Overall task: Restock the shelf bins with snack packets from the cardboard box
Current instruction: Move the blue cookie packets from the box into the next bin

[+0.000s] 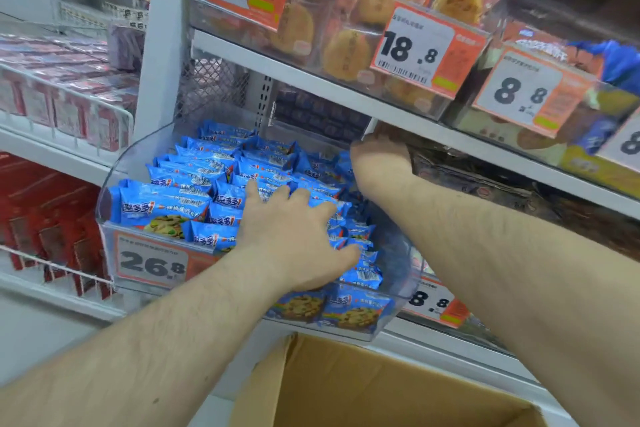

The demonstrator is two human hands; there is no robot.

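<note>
At the far left, red boxed goods are sitting behind a wire rail on a neighbouring shelf, with more red packs stacked on the shelf below. Moving right, a clear plastic shelf bin is standing on the middle shelf, carrying a price tag reading 26.8 on its front wall, and it is holding rows of blue snack packets lying flat and overlapping. The left hand is lying palm down on those packets near the bin's middle, its fingers spread wide and straight, pressing on them rather than gripping. Below, the open cardboard box is sitting under the bin's front edge. Further right, the right hand is reaching deep into the back of the bin under the upper shelf; its fingers are hidden, so I cannot tell whether it is holding anything. Above, golden pastries in clear wrappers are filling an upper bin behind an 18.8 tag.
</note>
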